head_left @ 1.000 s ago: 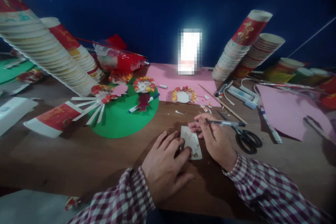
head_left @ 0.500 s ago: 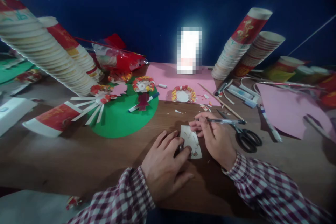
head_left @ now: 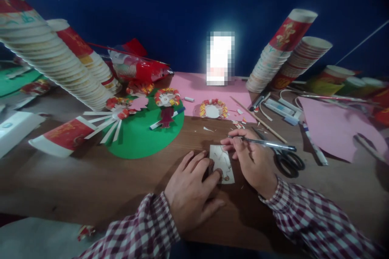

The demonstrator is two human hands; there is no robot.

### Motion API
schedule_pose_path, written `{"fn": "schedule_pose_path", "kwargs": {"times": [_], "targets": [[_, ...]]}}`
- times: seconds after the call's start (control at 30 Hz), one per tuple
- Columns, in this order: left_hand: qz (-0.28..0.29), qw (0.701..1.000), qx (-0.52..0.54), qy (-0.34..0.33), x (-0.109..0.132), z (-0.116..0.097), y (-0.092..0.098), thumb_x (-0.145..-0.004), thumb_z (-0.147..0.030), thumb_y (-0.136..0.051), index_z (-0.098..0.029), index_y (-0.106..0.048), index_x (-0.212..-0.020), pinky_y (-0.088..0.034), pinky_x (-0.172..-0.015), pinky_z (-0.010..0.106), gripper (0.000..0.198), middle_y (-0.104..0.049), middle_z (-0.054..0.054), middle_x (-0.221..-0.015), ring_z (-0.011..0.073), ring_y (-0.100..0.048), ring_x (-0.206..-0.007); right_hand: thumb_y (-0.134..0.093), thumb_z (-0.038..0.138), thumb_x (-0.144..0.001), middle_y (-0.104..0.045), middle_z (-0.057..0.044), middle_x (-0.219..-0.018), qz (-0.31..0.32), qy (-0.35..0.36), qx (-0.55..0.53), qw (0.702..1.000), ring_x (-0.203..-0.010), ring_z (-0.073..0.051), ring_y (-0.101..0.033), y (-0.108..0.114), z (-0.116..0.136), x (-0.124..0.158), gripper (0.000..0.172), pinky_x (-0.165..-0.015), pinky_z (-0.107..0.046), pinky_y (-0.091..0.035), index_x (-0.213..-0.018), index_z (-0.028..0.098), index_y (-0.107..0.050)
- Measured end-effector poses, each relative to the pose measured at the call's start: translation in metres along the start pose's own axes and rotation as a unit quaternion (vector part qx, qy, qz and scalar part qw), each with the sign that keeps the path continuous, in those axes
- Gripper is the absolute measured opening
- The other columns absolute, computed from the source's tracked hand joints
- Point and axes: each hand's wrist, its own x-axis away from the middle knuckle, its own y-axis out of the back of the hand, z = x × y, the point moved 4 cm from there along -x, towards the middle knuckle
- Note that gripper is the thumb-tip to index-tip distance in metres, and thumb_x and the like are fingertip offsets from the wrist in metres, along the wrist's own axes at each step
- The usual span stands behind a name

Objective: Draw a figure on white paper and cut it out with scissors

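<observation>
The left hand point(head_left: 193, 190) lies palm-down on the table point(head_left: 100, 190), fingers loosely spread, its index finger over the left part of a small, pale, line-marked card point(head_left: 223, 162). At the card's upper right, the right hand point(head_left: 251, 160) pinches a pen point(head_left: 273, 144); whether its fingertips touch the card is hard to tell. Black scissors point(head_left: 287, 161) lie just beside; beyond, a green sheet point(head_left: 139, 145) and a pink sheet point(head_left: 191, 85).

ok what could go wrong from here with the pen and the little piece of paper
The small cream paper piece with brown markings is held down by the left hand on one side, so it might pivot under pressure.

The right hand holds a slim clear-and-black pen whose far end overlaps the black-handled scissors in view; it could knock them if they are close enough.
</observation>
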Motion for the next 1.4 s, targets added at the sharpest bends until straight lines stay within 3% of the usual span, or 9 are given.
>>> {"fn": "schedule_pose_path", "kwargs": {"times": [0.13, 0.3, 0.53, 0.67, 0.77, 1.03, 1.4], "targets": [[0.000, 1.000, 0.005, 0.001, 0.000, 0.000, 0.001, -0.077, -0.049, -0.052, -0.023, -0.051, -0.115, -0.023, -0.104, 0.053, 0.047, -0.049, 0.010, -0.115, 0.0298, -0.034, -0.123, -0.042, 0.031, -0.090, -0.064, -0.004, -0.079, -0.001, 0.033, 0.020, 0.999, -0.065, -0.014, -0.062, 0.005, 0.006, 0.004, 0.018, -0.055, -0.024, -0.050, -0.099, 0.019, -0.050], [0.011, 1.000, 0.003, 0.000, 0.000, 0.001, 0.001, -0.077, -0.051, -0.049, -0.023, -0.050, -0.116, -0.021, -0.105, 0.052, 0.048, -0.048, 0.011, -0.116, 0.0298, -0.032, -0.125, -0.047, 0.028, -0.086, -0.062, -0.003, -0.075, 0.065, 0.097, 0.117, 0.986, -0.069, -0.016, -0.059, 0.002, 0.013, 0.007, 0.013, -0.066, -0.027, -0.047, -0.085, 0.020, -0.057], [-0.004, 1.000, 0.002, -0.008, 0.000, 0.000, 0.003, -0.077, -0.049, -0.051, -0.022, -0.051, -0.114, -0.025, -0.103, 0.053, 0.046, -0.049, 0.011, -0.113, 0.0295, -0.036, -0.121, -0.043, 0.029, -0.088, -0.057, 0.000, -0.069, 0.126, 0.052, 0.134, 0.982, -0.061, -0.015, -0.056, -0.008, 0.008, 0.004, 0.010, -0.059, -0.026, -0.044, -0.087, 0.021, -0.049], [-0.003, 1.000, 0.001, -0.009, -0.001, 0.000, 0.003, -0.076, -0.050, -0.051, -0.022, -0.053, -0.111, -0.025, -0.104, 0.051, 0.045, -0.049, 0.010, -0.112, 0.0290, -0.036, -0.120, -0.041, 0.029, -0.089, -0.058, -0.002, -0.076, 0.144, 0.073, 0.161, 0.974, -0.070, -0.016, -0.057, -0.011, 0.005, 0.005, 0.010, -0.064, -0.027, -0.043, -0.089, 0.020, -0.048], [0.003, 1.000, 0.000, -0.006, -0.001, 0.000, 0.003, -0.077, -0.050, -0.051, -0.021, -0.053, -0.110, -0.024, -0.104, 0.051, 0.044, -0.049, 0.010, -0.112, 0.0288, -0.036, -0.120, -0.041, 0.029, -0.089, -0.059, -0.003, -0.082, 0.149, 0.090, 0.185, 0.967, -0.077, -0.018, -0.057, -0.013, 0.003, 0.005, 0.011, -0.067, -0.027, -0.043, -0.089, 0.021, -0.048], [0.026, 1.000, -0.002, -0.005, -0.002, 0.001, 0.002, -0.078, -0.050, -0.048, -0.020, -0.051, -0.111, -0.021, -0.105, 0.051, 0.044, -0.047, 0.010, -0.115, 0.0299, -0.033, -0.123, -0.039, 0.029, -0.090, -0.058, -0.002, -0.081, 0.161, 0.084, 0.192, 0.964, -0.074, -0.017, -0.056, -0.014, 0.001, 0.005, 0.011, -0.069, -0.028, -0.041, -0.091, 0.021, -0.047], [0.004, 1.000, 0.006, -0.008, 0.000, 0.001, 0.001, -0.077, -0.048, -0.052, -0.020, -0.052, -0.109, -0.023, -0.104, 0.052, 0.043, -0.047, 0.011, -0.114, 0.0293, -0.034, -0.122, -0.040, 0.028, -0.090, -0.058, -0.001, -0.082, 0.162, 0.089, 0.206, 0.961, -0.074, -0.016, -0.056, -0.015, 0.000, 0.006, 0.011, -0.069, -0.027, -0.041, -0.091, 0.021, -0.048]]}}
